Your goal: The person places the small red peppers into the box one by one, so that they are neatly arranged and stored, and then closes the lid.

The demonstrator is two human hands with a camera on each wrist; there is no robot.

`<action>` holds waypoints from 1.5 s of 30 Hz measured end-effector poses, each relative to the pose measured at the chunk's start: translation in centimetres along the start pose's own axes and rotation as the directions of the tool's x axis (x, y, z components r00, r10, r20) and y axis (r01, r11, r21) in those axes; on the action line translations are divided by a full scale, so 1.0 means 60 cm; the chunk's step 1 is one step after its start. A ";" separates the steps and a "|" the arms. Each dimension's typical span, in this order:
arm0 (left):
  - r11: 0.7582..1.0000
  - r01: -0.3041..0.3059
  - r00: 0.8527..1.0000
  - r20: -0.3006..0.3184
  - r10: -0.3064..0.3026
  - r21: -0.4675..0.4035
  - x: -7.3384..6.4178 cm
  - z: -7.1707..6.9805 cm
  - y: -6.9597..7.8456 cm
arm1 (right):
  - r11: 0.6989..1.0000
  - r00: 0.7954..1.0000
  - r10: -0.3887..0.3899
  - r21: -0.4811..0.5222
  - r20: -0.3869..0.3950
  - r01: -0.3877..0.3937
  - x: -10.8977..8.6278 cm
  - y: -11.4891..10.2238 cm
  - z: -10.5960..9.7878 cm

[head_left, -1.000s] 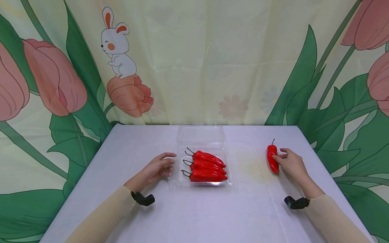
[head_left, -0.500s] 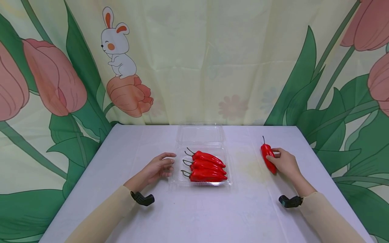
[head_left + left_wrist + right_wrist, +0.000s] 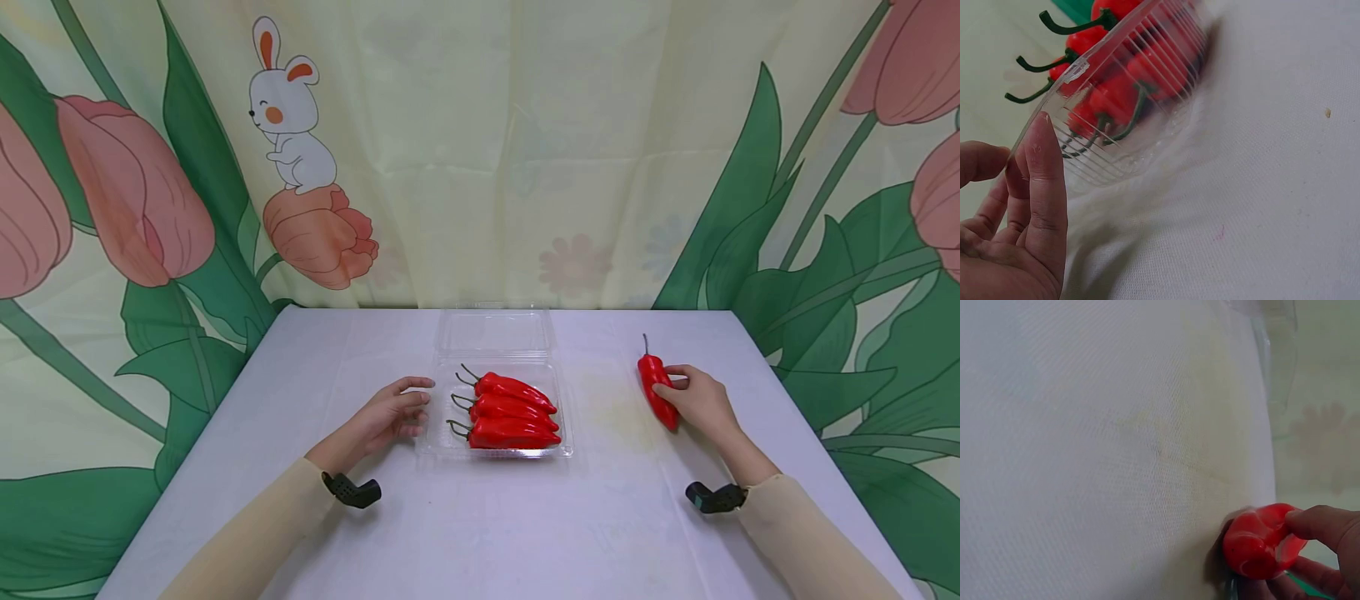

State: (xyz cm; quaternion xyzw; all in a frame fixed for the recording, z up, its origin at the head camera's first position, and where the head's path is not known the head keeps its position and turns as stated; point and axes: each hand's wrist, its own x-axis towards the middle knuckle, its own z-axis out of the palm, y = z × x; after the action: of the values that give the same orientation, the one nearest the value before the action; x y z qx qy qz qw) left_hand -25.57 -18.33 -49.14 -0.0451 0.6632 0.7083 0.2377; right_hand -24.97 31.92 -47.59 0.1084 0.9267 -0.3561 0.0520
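Note:
My right hand [image 3: 697, 400] pinches a glossy red pepper [image 3: 651, 377] from its right side, thumb and fingers around the middle. The pepper's dark stem points away from me; whether it touches the cloth I cannot tell. In the right wrist view, the pepper [image 3: 1263, 544] shows its blunt tip end. A clear plastic box [image 3: 495, 452] lies in the middle, lid up behind it. Inside are three red peppers [image 3: 513, 432] side by side, stems to the left. At the box's left edge, my left hand [image 3: 393, 410] holds the rim between thumb and fingers, seen in the left wrist view.
A white cloth covers the table [image 3: 510, 533]. Behind it hangs a curtain [image 3: 465, 150] printed with tulips and a rabbit. The box's transparent lid [image 3: 495, 333] reaches toward the table's back edge. Each wrist wears a black camera.
My right hand has moved left with the pepper, which has tilted so that its stem leans left. The left hand, the box and the peppers in it have stayed still.

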 end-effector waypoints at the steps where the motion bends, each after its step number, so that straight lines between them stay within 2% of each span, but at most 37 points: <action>1: 1.000 0.002 1.000 -0.001 -0.002 -0.001 0.000 0.000 0.000 | 1.000 1.000 -0.002 0.001 0.002 0.002 0.000 -0.001 0.001; 17: 1.000 0.019 1.000 -0.015 -0.019 0.011 0.000 0.004 0.001 | 0.998 0.998 -0.043 0.043 0.049 0.041 -0.007 -0.042 0.006; 32: 1.000 0.026 1.000 -0.018 -0.026 0.001 0.001 0.002 0.002 | 0.993 0.994 -0.103 0.061 0.040 0.101 -0.026 -0.094 0.020; 45: 1.000 0.023 1.000 -0.019 -0.022 0.001 0.003 0.001 0.002 | 0.981 0.984 -0.177 0.081 0.020 0.175 -0.031 -0.122 0.032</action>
State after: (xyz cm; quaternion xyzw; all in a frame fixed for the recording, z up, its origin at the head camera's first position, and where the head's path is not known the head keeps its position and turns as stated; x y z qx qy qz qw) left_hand -25.76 -18.22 -49.11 -0.0593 0.6652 0.7048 0.2392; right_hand -24.89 25.04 -43.94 0.0231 0.9171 -0.3969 0.0284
